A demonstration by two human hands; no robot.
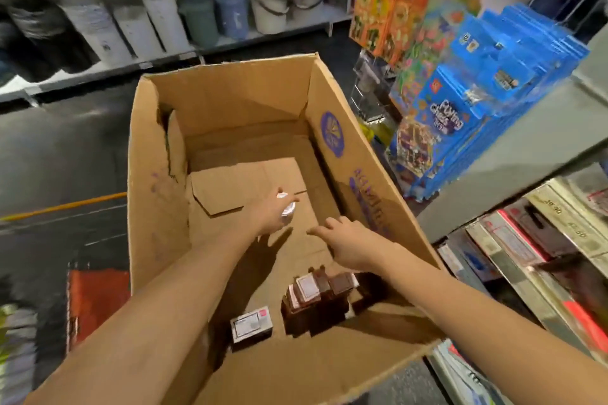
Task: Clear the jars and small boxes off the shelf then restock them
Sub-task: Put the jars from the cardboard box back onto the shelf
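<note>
Currently: left hand (268, 219) grips small jar (288, 208) low inside cardboard carton (230, 89) (presumably collecting cleared stock); right hand (348, 243) relaxed, empty.

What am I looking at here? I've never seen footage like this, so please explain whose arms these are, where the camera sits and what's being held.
No machine here: one picture, from a camera worn on a person's head, looking down at their bare arms. Both reach into an open cardboard box. The left hand grips a small white round container, probably a jar. The right hand is open and holds nothing. In the box's near corner lie a brown stack of small boxes and one single small box.
</note>
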